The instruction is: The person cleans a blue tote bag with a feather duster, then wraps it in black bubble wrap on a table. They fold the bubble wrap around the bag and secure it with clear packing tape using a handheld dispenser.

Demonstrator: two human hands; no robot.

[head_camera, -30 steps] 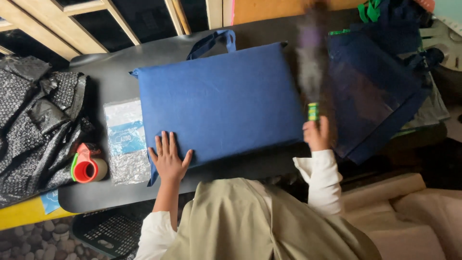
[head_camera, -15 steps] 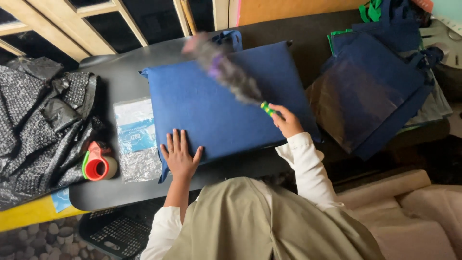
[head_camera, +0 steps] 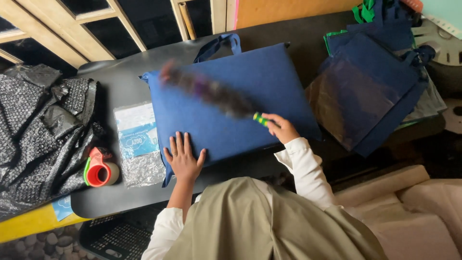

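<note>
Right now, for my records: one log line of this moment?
left hand: flat on blue bag | right hand: grips duster, blurred over bag

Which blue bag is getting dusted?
The flat blue bag mid-table, under the left hand and blurred duster; the other blue bags lie piled rightward, untouched.

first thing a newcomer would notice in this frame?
Most likely the big blue cushion-like bag in the middle of the dark table, with a motion-blurred duster across it. The right hand grips the duster's green handle while the left hand lies flat on the bag's near edge. A red tape dispenser sits at left.
</note>
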